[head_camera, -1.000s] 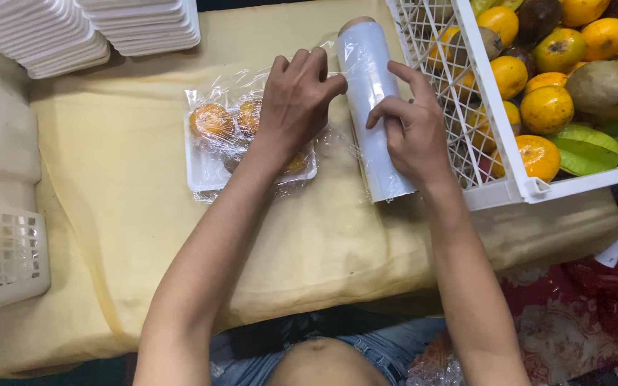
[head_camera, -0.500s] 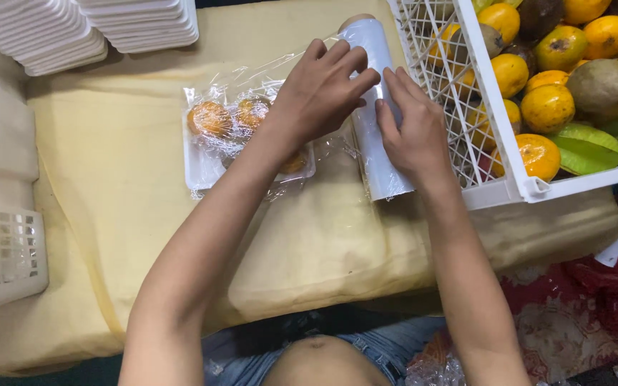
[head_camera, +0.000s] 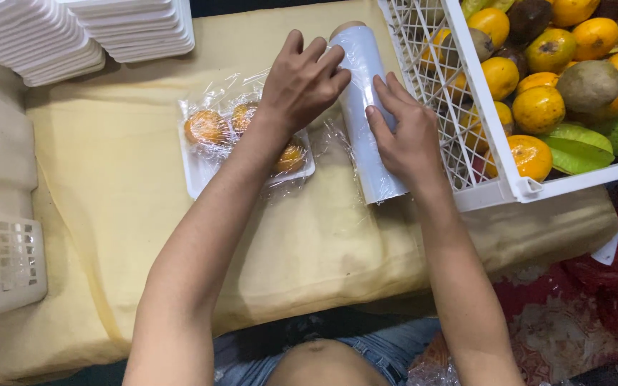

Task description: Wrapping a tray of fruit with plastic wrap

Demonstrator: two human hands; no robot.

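Wrapping looks to be the step in hand: I have a white tray (head_camera: 202, 168) of orange fruit (head_camera: 207, 127) lying on the yellow-covered bench (head_camera: 109, 236), already under a sheet of clear film (head_camera: 327, 136) that runs across to the film roll (head_camera: 368, 107) just to its right. My left hand (head_camera: 302, 82) hovers over the tray's right end with its fingers (head_camera: 323, 61) spread and loosely curved, the tips reaching the top of the roll; it grips nothing that I can make out. My right hand (head_camera: 408, 136) lies flat on the roll, fingers extended and pressing down on it rather than closed around it.

By my judgement the film is stretched between roll and tray, so the next move calls for holding the roll steady while the sheet is pulled taut and parted from it, keeping the tray from sliding.

Room is tight on the right: the roll lies just beside the wall of the white wire crate (head_camera: 495, 143), which is full of oranges and green fruit (head_camera: 581, 139). Behind the tray, stacks of empty white trays (head_camera: 73, 32) sit near the bench's far edge. To the left lies open cloth, then a white basket (head_camera: 1, 264) at the bench's left edge. The near edge runs just above my lap, well apart from the tray.
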